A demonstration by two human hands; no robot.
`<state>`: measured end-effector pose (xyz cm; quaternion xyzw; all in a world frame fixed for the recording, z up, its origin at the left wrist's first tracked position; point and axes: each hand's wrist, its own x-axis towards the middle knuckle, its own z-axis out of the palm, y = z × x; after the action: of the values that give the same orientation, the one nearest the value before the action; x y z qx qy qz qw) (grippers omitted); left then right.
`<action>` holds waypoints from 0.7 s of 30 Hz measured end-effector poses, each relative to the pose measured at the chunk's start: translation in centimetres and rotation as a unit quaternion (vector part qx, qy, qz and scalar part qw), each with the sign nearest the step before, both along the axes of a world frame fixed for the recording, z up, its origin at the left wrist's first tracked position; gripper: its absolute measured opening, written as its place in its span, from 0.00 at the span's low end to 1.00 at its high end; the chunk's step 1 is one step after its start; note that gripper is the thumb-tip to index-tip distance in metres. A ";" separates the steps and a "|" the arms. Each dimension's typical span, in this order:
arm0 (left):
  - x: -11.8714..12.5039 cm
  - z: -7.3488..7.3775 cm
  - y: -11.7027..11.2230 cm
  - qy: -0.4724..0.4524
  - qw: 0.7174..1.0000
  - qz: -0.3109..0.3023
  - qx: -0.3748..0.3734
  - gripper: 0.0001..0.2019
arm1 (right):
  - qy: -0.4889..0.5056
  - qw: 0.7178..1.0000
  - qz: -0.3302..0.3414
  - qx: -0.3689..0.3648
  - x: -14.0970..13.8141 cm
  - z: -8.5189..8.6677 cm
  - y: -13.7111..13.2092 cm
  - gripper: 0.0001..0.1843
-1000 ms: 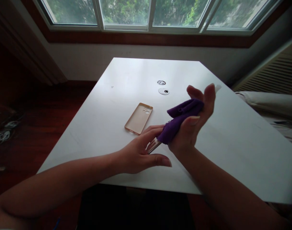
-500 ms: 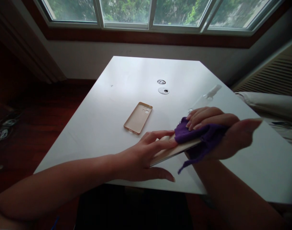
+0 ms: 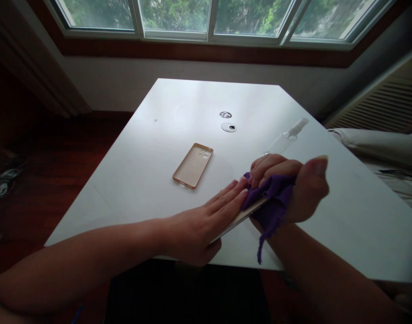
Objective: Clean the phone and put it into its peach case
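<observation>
A pale gold phone (image 3: 238, 218) is tilted above the near part of the white table. My left hand (image 3: 212, 218) grips its lower end, with the fingers lying along its upper face and the thumb bent underneath. My right hand (image 3: 287, 180) clutches a purple cloth (image 3: 275, 198) and presses it over the far end of the phone, hiding that end. A loose strip of the cloth dangles below. Beyond my hands, a phone case (image 3: 193, 167) with camera cutouts rests on the table. Behind my right hand lies a clear spray bottle (image 3: 282, 141), partly covered by the fingers.
The white table (image 3: 124, 189) narrows toward the wall under the window. Two round cable holes (image 3: 227, 121) are set in its top. Pale folded fabric (image 3: 357, 146) stands past the right edge, and cables (image 3: 3, 182) are on the dark red floor at left.
My right hand and the cloth have shifted left along the phone toward my left hand. My left thumb has tucked in under the phone, and the cloth's loose strip hangs lower.
</observation>
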<state>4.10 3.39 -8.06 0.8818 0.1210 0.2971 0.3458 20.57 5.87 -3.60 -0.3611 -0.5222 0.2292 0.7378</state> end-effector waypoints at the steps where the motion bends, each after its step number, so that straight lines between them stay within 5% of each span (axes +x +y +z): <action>1: 0.0 0.1 0.1 0.001 1.000 -0.012 0.002 0.58 | 0.003 1.000 -0.009 -0.010 -0.3 0.1 -0.1 0.34; 6: -0.2 0.3 0.4 -0.031 0.999 0.001 -0.018 0.51 | 0.032 0.997 -0.058 -0.029 -0.6 -0.3 0.8 0.33; 13: -0.5 0.8 0.1 -0.053 0.967 0.191 -0.159 0.24 | 0.002 0.989 -0.119 -0.084 -0.4 -1.2 2.4 0.31; 18: -0.4 1.1 0.5 -0.060 0.934 0.265 -0.230 0.16 | -0.115 0.978 -0.134 -0.107 -0.2 -0.8 2.4 0.31; 21: -0.3 1.0 1.0 -0.077 0.909 0.271 -0.307 0.15 | -0.241 0.947 -0.159 -0.138 0.5 -1.3 3.0 0.30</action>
<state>3.76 4.37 -7.09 0.6397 0.4136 0.3949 0.5136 21.04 8.89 -4.91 -0.5824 -0.5832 0.0854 0.5599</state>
